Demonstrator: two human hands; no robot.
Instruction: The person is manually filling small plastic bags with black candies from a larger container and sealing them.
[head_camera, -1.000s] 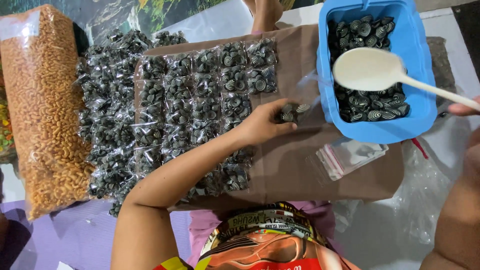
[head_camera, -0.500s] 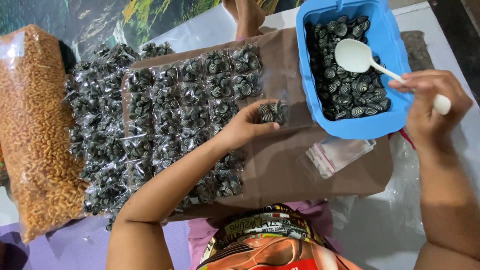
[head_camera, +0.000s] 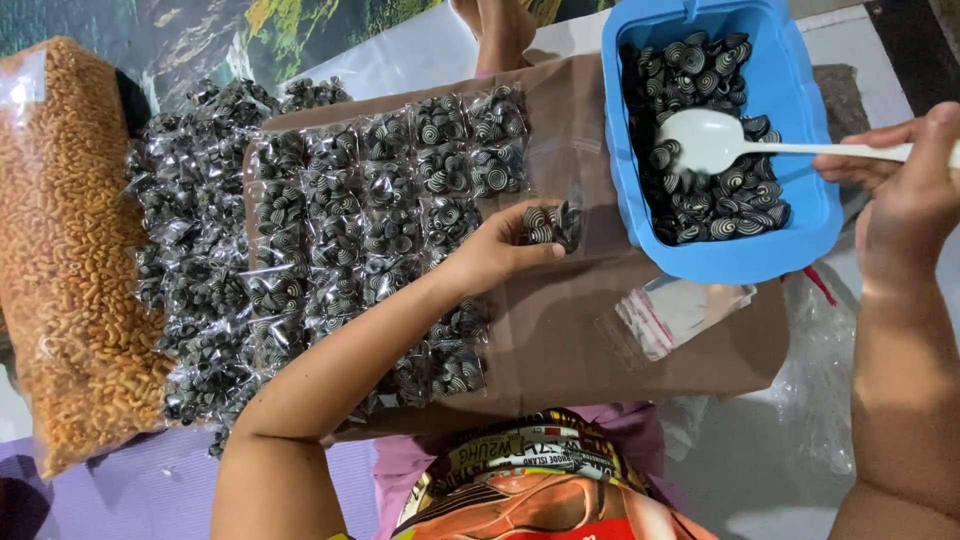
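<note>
My left hand (head_camera: 492, 255) holds a small clear bag of black-and-white spiral snacks (head_camera: 552, 224) over a brown cardboard sheet (head_camera: 560, 340). Rows of several filled little bags (head_camera: 380, 210) lie on the cardboard to its left. My right hand (head_camera: 905, 195) grips the handle of a white plastic spoon (head_camera: 712, 140), whose bowl rests in a blue tub (head_camera: 815, 200) full of the same spiral snacks (head_camera: 700, 75). A small stack of empty clear zip bags (head_camera: 680, 310) lies just below the tub.
A large clear bag of orange curled snacks (head_camera: 65, 260) lies along the left. More filled small bags (head_camera: 190, 290) are heaped beside it. A crumpled clear plastic sheet (head_camera: 810, 400) lies at lower right. A foot (head_camera: 495, 30) shows at the top.
My right hand has come into view and brought the spoon down into the blue tub. My left hand stays on the small bag in about the same place.
</note>
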